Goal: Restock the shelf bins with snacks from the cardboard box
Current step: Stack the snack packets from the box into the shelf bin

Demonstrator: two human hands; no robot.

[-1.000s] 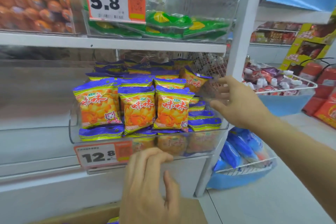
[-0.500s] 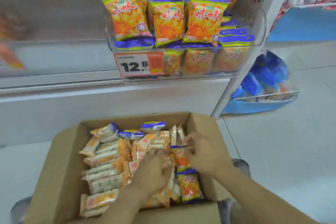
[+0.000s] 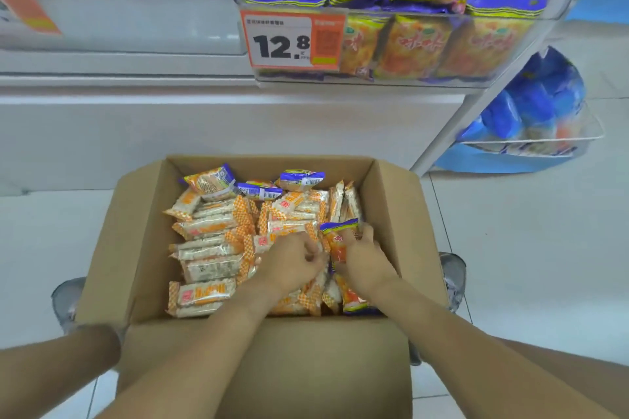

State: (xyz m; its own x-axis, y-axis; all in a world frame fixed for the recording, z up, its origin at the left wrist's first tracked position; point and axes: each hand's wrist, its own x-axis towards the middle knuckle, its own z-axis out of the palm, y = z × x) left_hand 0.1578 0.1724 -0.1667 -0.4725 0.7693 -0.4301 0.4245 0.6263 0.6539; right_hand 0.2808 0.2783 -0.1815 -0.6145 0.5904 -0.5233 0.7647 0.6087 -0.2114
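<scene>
Both hands are reaching into the open box (image 3: 143, 241) sitting on the floor below the shelf: the right hand (image 3: 366, 257) is gripping an orange-and-purple packet (image 3: 338, 238) standing upright at the right side of the box, fingers curled around it, while the left hand (image 3: 294, 260) is lying just beside it with fingers curled down into the pale bars (image 3: 204, 248) filling the box, though whether it is holding anything I cannot tell. Farther off, the clear bin (image 3: 561, 15) is sitting on the shelf, holding matching orange packets, with a 12.8 tag (image 3: 289, 41) hanging on its front-left wall.
</scene>
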